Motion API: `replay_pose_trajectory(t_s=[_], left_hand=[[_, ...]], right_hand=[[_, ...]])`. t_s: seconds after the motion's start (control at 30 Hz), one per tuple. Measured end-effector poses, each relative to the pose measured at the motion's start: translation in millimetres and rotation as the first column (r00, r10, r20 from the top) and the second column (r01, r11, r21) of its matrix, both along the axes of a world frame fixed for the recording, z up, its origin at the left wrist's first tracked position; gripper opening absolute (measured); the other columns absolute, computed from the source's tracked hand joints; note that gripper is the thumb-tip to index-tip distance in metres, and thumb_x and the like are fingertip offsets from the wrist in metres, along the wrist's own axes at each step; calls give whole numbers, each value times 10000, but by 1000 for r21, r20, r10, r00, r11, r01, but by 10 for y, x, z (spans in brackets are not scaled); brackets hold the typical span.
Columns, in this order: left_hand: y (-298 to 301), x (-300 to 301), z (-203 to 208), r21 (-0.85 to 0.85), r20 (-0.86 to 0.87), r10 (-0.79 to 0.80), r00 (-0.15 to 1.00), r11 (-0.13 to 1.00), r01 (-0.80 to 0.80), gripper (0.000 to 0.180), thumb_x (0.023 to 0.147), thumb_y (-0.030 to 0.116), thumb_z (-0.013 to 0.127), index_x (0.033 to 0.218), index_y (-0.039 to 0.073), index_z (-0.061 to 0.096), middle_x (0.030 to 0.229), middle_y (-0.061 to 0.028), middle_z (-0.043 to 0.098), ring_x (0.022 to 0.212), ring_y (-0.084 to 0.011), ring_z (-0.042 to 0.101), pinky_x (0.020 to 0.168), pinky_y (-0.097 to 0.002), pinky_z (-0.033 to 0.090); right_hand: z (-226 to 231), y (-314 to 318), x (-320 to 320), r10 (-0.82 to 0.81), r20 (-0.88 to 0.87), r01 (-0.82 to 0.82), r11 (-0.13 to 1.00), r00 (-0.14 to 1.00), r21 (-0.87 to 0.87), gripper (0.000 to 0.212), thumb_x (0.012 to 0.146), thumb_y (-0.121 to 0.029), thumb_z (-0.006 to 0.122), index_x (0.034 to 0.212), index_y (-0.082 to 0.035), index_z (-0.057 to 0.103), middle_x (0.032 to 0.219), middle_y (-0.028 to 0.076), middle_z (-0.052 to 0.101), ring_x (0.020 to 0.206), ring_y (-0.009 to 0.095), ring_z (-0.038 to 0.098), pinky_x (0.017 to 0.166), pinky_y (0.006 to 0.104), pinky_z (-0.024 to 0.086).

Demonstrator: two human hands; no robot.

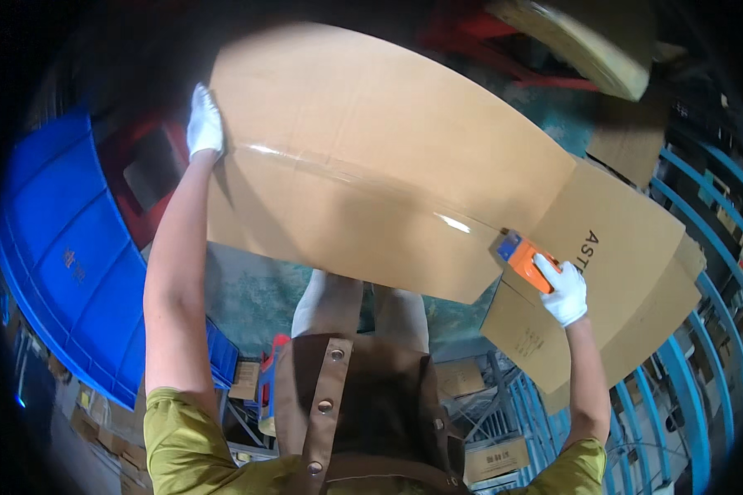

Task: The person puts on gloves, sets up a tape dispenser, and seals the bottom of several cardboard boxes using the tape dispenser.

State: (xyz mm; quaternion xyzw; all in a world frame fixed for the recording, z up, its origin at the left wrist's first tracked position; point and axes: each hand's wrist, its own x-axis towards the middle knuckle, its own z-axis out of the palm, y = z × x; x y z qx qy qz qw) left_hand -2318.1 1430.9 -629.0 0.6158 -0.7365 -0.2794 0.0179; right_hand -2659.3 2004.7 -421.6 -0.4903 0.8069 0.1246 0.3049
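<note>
The left arm (173, 305) reaches far forward, nearly straight, its white-gloved left hand (205, 125) held flat with the fingers (201, 101) together, pointing ahead. The right arm (589, 396) reaches less far, out to the right, its white-gloved right hand (565, 295) curled in a grip. Both forearms (583, 355) are bare.

Open air is lying over the carton (371, 115) between left hand (205, 124) and tape dispenser (530, 262); blue rails (687, 396) are crowding the right, a blue panel (66, 206) the left.

We've got matt brown cardboard (347, 107), glossy clear tape (452, 223), smooth orange plastic dispenser (530, 264), white cloth gloves (205, 128), brown apron (388, 396) with shiny metal studs (324, 407)
</note>
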Motion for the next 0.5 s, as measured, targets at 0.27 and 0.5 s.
replay_pose_trajectory(t_s=[0.27,0.5], left_hand=[[44,-61,-16,-226,111,-12,994,973,37,631,1013,527,263,1496,126,323,1511,-135,389,1371,-367,380,1131,-457,290],[168,-149,18,-465,241,41,970,882,78,620,1011,503,334,1496,117,323,1516,-145,380,1385,-378,356,1128,-508,276]], right_hand=[[-81,41,10,-19,27,18,999,999,28,701,652,-50,671,1285,-342,597,781,104,513,722,301,567,640,421,499],[-176,-176,22,-19,52,6,972,998,237,708,738,-85,695,1359,-373,513,1138,164,611,908,311,628,792,427,537]])
